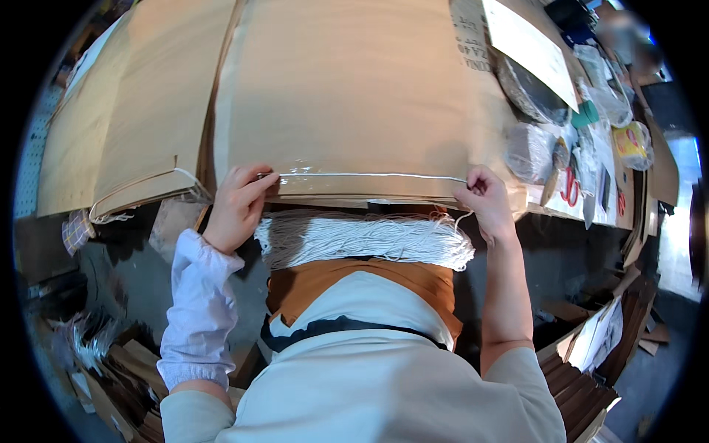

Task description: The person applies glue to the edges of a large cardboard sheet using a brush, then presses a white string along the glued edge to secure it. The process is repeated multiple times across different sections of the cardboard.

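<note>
A thin white cord [377, 175] runs taut from side to side along the near edge of a brown cardboard stack [347, 88]. Its left end is pinched between the thumb and fingers of my left hand [240, 203]. My right hand [484, 201], thumb and fingertips together, grips the right end at the stack's near right corner. Across my lap, just below the stack, lies a thick bundle of white cords [362, 240]. Clear shiny tape [299, 170] shows on the cardboard beside my left fingers.
To the left, another brown stack [125, 111] has a cord looped near its front edge. At the right stand a plastic-wrapped roll [529, 151], red-handled scissors [569, 186], a green tape roll [585, 113] and a white sheet [532, 48]. Cardboard pieces [583, 369] fill boxes beside me.
</note>
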`<action>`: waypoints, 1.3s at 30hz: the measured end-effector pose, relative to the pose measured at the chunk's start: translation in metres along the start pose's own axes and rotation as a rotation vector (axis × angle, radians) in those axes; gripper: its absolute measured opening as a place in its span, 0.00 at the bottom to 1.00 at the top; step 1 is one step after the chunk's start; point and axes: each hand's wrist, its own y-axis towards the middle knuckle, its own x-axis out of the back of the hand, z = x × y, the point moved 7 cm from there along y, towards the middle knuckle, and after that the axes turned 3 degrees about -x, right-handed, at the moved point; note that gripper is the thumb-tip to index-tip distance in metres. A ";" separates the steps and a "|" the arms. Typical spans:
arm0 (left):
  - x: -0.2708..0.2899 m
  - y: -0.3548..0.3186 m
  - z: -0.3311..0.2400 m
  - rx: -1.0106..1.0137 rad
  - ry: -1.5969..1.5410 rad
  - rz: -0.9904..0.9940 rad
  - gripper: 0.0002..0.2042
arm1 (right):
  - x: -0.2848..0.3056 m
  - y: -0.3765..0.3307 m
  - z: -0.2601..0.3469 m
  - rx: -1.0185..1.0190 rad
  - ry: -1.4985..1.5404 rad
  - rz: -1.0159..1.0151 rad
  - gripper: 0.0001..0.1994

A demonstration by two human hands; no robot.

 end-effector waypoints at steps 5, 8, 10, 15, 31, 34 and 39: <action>-0.003 0.000 0.001 0.039 -0.033 -0.044 0.13 | -0.020 -0.008 0.015 -0.027 0.225 0.113 0.17; -0.003 0.001 0.002 0.048 -0.023 -0.048 0.13 | -0.013 -0.002 0.001 0.117 -0.073 -0.067 0.17; -0.001 -0.002 0.003 0.043 0.007 -0.028 0.13 | -0.016 -0.002 0.006 0.188 -0.414 -0.275 0.16; 0.007 0.005 -0.007 0.006 0.050 0.062 0.16 | -0.052 -0.034 0.079 0.799 -0.559 -0.421 0.08; -0.004 0.016 0.030 0.479 0.465 -0.035 0.06 | -0.068 0.001 0.063 0.622 -1.021 -0.528 0.13; -0.010 0.026 -0.010 0.335 0.536 -0.058 0.05 | -0.112 -0.011 0.060 0.826 -0.851 -0.435 0.20; -0.055 0.020 -0.029 0.281 0.306 0.316 0.51 | -0.167 -0.023 0.051 0.581 -1.059 0.000 0.42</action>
